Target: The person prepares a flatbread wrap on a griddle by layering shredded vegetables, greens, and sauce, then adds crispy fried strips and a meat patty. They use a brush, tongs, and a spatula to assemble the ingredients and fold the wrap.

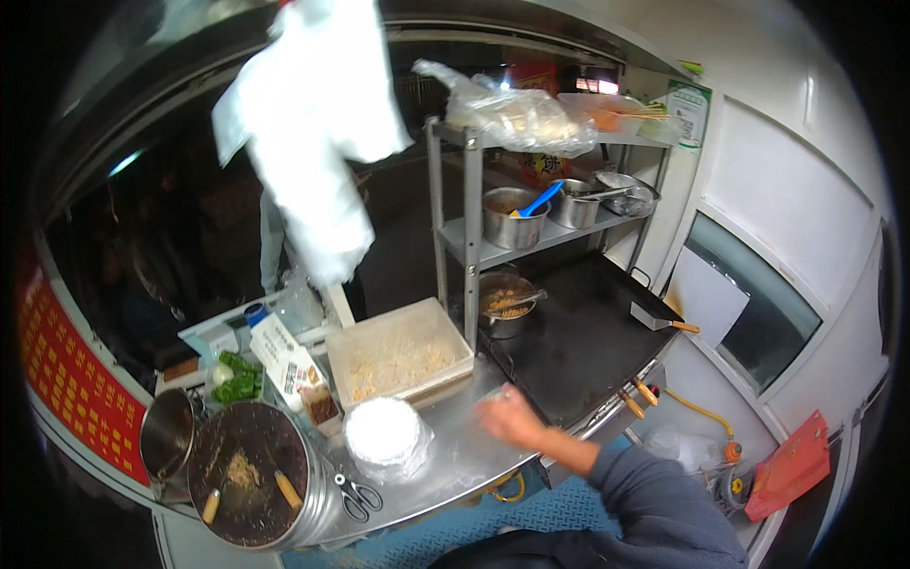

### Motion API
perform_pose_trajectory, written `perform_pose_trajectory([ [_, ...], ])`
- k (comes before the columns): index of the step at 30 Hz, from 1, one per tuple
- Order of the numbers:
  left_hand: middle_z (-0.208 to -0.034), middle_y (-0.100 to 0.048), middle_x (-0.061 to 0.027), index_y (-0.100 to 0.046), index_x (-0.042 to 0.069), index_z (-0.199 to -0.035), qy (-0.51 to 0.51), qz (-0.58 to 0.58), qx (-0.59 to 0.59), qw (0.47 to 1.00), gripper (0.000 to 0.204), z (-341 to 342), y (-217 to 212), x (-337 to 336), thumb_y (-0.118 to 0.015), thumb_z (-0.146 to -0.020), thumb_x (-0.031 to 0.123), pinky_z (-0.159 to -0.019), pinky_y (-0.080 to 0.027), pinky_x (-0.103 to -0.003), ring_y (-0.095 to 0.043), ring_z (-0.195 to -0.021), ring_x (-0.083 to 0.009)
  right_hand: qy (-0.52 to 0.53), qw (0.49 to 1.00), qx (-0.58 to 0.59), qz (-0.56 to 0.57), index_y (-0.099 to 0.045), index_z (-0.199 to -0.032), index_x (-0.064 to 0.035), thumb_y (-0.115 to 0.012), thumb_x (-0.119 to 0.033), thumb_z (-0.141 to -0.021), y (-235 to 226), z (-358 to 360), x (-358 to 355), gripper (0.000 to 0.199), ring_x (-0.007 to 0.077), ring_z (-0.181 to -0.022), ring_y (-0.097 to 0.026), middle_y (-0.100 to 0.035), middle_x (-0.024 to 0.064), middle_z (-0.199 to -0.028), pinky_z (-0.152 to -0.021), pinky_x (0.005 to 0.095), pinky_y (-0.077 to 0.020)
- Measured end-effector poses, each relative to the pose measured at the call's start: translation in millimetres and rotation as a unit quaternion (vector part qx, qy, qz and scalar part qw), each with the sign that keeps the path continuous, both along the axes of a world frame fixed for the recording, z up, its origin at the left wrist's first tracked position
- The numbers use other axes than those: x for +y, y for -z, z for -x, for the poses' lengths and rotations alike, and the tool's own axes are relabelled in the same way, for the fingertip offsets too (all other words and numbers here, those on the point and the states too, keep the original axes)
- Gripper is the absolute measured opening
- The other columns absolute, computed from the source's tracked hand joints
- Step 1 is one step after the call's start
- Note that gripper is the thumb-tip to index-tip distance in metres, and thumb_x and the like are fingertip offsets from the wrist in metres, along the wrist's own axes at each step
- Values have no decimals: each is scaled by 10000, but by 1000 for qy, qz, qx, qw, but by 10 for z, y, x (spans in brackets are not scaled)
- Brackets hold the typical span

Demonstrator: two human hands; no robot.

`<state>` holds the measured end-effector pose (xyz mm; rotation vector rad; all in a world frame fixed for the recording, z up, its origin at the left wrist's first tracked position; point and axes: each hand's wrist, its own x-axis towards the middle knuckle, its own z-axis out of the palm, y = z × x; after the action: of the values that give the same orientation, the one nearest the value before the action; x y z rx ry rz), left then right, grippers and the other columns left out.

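Narrow stall kitchen, white panel walls (773, 171), blue tread-patterned floor (569, 507), dark window over the work side. Steel counter (474, 450), running left to a black flat griddle (578, 351). On the griddle: steel pot (505, 327) with brown food at the back left, scraper (652, 319) with wooden handle at the right edge. Two wooden handles (637, 403) along the front edge. Above: metal rack (472, 218) with three steel pots (512, 228) on its lower shelf, blue spatula (538, 201) in the leftmost; bagged food on top. On the counter: pale plastic tub (408, 322), round white stack (381, 431) in clear plastic, black scissors (358, 501), big round drum (320, 503) with two wooden-handled tools inside. Blurred white bags (318, 123) hanging up front.

Right hand (512, 418): over the counter, just beside the griddle's near left corner, to the right of the white stack. Motion-blurred; cannot tell how far spread or curled, nor whether holding or touching anything. Left hand outside the frame.

Writing: red board (76, 379) at far left, rows of yellow characters; green-and-white poster (689, 114) by the rack, print too small; white carton (284, 356) with dark print.
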<state>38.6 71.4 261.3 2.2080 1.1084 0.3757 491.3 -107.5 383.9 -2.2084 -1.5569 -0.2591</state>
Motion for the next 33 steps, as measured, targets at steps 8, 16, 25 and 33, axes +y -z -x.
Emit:
perform_pose_trajectory([
  [8, -968, -681, -133, -658, 32, -1001, 317, -228, -245, 888, 139, -2585, -2417, -181, -580, -891, 63, -838, -490, -408, -639, -883, -319, -72, 902, -156, -395, -631, -979, -13, -591, -57, -878, -3082, -1613, -301, 117, 303, -906, -637, -652, 138, -972, -793, 370, -506],
  [16, -1395, -484, -146, -446, 58, -1378, 303, -566, -254, 723, 691, -5057, -5035, -893, -719, -807, 333, -1144, -195, -524, -417, -1324, -326, 103, 920, -361, 110, -638, -1079, -87, -541, -119, -841, -4267, -2377, 147, 260, 311, -885, -673, -709, 91, -904, -973, 490, -405],
  [25, -1191, -570, -90, -379, 201, -1435, 205, -717, 35, 665, 832, -6308, -5452, -769, -757, -721, 397, -1165, -65, -570, -497, -1204, -263, 144, 979, 35, -137, -58, -1496, -30, -562, -124, -860, -3615, -3136, -840, 817, 335, -871, -684, -688, 206, -953, -743, 486, -525],
  [33, -757, -579, -49, -688, 180, -890, 131, -729, 95, 665, 123, -5823, -5443, -563, -666, -775, 143, -1154, -176, -577, -615, -882, -237, -11, 836, 482, -263, -471, -1303, 3, -558, -110, -926, -3132, -3195, -1467, 404, 189, -799, -677, -670, 142, -1014, -676, 275, -544],
])
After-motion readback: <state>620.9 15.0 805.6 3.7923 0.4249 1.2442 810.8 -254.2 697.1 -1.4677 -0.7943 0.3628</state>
